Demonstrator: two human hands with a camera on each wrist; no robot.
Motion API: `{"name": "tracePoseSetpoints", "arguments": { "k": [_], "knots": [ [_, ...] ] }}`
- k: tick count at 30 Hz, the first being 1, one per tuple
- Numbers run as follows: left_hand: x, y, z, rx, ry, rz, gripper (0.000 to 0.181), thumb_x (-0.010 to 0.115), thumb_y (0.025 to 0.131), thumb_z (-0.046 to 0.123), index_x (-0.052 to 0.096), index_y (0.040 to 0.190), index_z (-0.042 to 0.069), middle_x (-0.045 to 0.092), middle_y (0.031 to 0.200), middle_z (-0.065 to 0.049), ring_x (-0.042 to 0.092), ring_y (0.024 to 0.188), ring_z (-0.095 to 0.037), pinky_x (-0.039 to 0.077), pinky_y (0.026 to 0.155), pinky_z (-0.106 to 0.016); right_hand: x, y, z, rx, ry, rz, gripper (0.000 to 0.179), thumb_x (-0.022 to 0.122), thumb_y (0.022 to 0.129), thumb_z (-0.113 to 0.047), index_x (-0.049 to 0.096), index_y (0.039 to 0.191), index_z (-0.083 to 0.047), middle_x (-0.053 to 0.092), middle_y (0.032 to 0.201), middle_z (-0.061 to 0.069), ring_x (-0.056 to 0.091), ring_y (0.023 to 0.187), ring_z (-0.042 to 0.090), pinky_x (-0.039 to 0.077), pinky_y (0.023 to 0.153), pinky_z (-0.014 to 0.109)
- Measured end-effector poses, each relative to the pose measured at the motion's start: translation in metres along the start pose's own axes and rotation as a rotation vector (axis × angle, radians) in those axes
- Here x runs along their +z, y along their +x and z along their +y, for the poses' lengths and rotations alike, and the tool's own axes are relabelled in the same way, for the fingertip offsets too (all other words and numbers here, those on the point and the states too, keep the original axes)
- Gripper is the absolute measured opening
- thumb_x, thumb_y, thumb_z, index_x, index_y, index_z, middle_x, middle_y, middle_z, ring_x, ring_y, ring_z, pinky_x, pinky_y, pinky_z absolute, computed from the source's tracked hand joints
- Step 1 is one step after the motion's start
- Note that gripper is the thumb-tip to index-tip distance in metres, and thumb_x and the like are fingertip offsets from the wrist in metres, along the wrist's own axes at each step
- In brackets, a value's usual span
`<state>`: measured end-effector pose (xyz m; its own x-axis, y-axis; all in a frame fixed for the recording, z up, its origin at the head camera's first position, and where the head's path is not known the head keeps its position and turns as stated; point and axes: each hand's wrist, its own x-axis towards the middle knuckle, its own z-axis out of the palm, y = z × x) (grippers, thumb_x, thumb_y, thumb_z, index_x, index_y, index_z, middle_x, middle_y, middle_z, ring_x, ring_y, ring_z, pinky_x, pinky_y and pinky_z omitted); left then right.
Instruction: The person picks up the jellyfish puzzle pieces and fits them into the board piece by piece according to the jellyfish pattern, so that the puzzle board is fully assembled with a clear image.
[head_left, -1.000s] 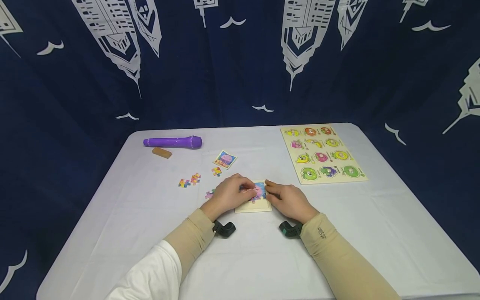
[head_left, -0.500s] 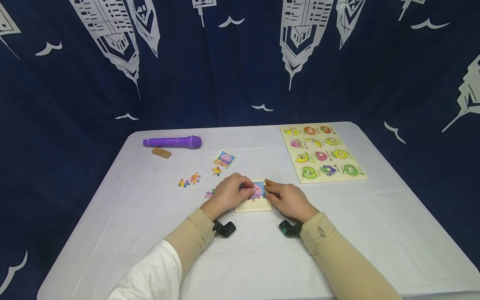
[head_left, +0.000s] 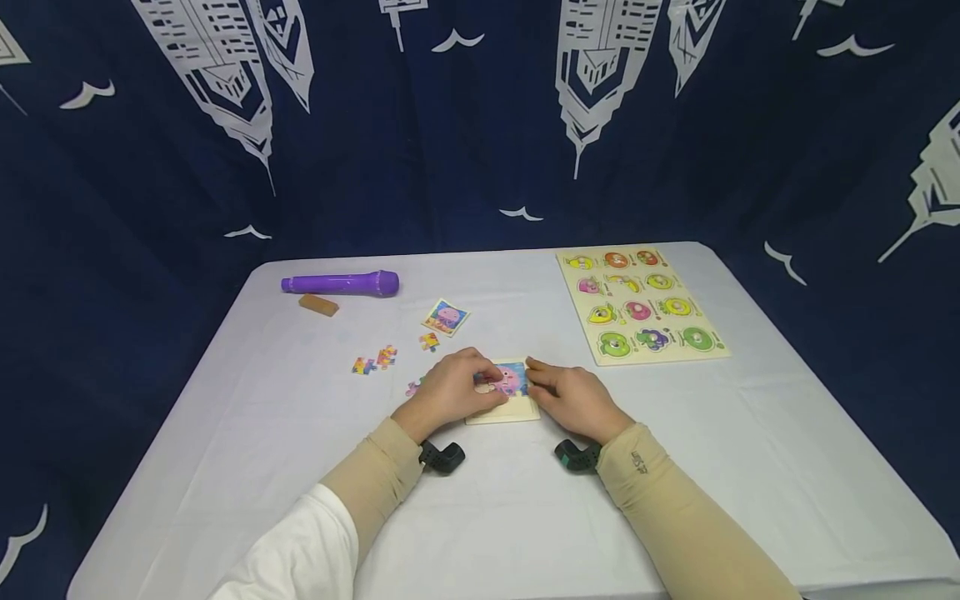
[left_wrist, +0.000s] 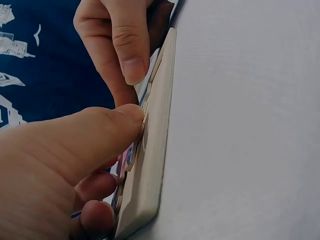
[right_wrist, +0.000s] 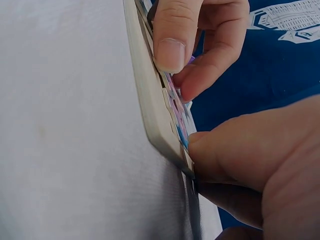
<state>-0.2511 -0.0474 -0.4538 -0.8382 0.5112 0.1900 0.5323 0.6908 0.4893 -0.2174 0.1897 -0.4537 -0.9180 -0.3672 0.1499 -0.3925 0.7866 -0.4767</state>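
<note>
A small jigsaw puzzle tray lies in front of me, its upper part bearing assembled pieces with a pink cartoon animal on blue. Over its left side, my left hand pinches at a puzzle piece with thumb and bent fingers. That piece is mostly hidden by the fingers. At the tray's right edge, my right hand grips the border between thumb and forefinger. In the right wrist view, the left thumb rests on the pieces. Another loose puzzle piece shows just left of the left hand.
Several loose puzzle pieces lie to the left, among them an orange one and a joined-looking pair. Behind them sit a small picture card, a purple microphone and a brown block. A fruit puzzle board lies back right.
The left thumb has shifted slightly toward me, away from the fingertips, showing more of the pink picture. The right hand stays at the tray's edge. The whole view has drifted a little.
</note>
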Motion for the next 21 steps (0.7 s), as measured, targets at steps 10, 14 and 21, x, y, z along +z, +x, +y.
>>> {"name": "tracePoseSetpoints", "arguments": {
  "k": [10,14,21],
  "knots": [
    [-0.0014,-0.002,-0.0008,0.02,0.018,0.024,0.019,0.078,0.092,0.039,0.079,0.105,0.026,0.067,0.102,0.01,0.065,0.089,-0.007,0.052,0.076,-0.029,0.0007,0.0005,-0.001,-0.006,0.0,0.003,0.04,0.064,0.102,-0.027,0.066,0.137,-0.007,0.057,0.15,0.004,0.058,0.134,0.032,0.047,0.107,0.053],
    [0.0002,-0.0014,-0.0007,-0.013,0.043,0.029,0.018,0.076,0.093,0.043,0.077,0.105,0.029,0.066,0.101,0.012,0.064,0.088,-0.006,0.051,0.072,-0.03,0.0006,0.0005,-0.0012,-0.003,-0.004,0.003,0.04,0.064,0.101,-0.027,0.066,0.136,-0.007,0.057,0.15,0.005,0.058,0.133,0.032,0.048,0.107,0.053],
    [0.004,-0.0003,0.0002,-0.036,0.064,0.033,0.018,0.073,0.095,0.045,0.076,0.105,0.031,0.065,0.099,0.013,0.063,0.083,-0.006,0.049,0.067,-0.028,0.0001,0.0004,-0.0016,0.001,-0.005,0.0,0.041,0.064,0.102,-0.027,0.066,0.137,-0.007,0.057,0.15,0.005,0.058,0.133,0.032,0.047,0.107,0.053]
  ]
}}
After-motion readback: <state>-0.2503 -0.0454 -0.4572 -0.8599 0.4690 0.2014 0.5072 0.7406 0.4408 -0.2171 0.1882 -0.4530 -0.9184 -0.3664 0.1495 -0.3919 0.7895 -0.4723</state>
